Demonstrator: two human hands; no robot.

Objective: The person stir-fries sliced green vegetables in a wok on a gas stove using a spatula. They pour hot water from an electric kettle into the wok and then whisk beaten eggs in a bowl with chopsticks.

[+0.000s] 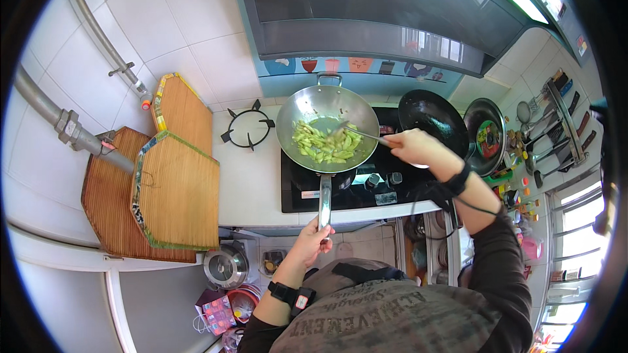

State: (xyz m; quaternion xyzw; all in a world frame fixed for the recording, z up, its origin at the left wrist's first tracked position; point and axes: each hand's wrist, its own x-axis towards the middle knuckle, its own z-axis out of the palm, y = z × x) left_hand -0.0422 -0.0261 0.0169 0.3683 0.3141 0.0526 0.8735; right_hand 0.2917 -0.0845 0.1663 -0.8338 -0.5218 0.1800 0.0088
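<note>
A stainless steel wok (360, 108) sits on the left side of the black gas stove (343, 196). My left hand (310, 243) is closed around the end of the wok's metal handle (325, 201). My right hand (416, 148) grips the handle of a metal spatula (365, 135), whose blurred head is among the chopped green vegetable pieces (316, 149) in the wok. The pieces cover the middle and lower part of the wok. Small brown bits cling to the wok's upper wall.
A dark wok (431, 115) and a pan lid (472, 108) stand right of the wok. A pan support (245, 128) lies on the white counter (245, 181). Bamboo boards (189, 196) are at the left. A range hood (368, 39) hangs above; knives (583, 124) hang far right.
</note>
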